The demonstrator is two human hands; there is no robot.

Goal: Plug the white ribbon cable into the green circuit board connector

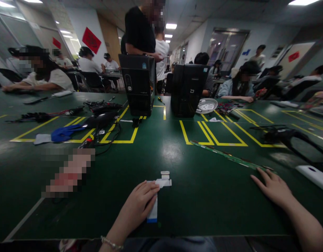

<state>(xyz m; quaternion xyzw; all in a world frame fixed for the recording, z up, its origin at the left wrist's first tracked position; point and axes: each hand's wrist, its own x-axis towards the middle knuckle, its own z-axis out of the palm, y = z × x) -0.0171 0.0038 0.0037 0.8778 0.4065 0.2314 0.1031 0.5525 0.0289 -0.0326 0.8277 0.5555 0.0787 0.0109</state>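
Note:
My left hand [140, 203] lies on a white flat ribbon cable [152, 212] near the table's front edge, fingers stretched out over it. The cable has a blue end toward me and small connectors at its far end. Its middle is hidden under my fingers. To the right, my right hand [274, 187] rests with its fingers apart on the table, fingertips at the near end of a long narrow green circuit board [229, 156]. That board runs slantwise away to the left. Nothing shows gripped in the right hand.
Two black computer towers [139, 85] stand on the green table [172, 210]. At left lie a blue glove [65, 133], dark cables [37, 117] and a blurred-out object [71, 171]. A black frame [298, 136] and a white casing [313, 177] lie at right. People sit and stand beyond.

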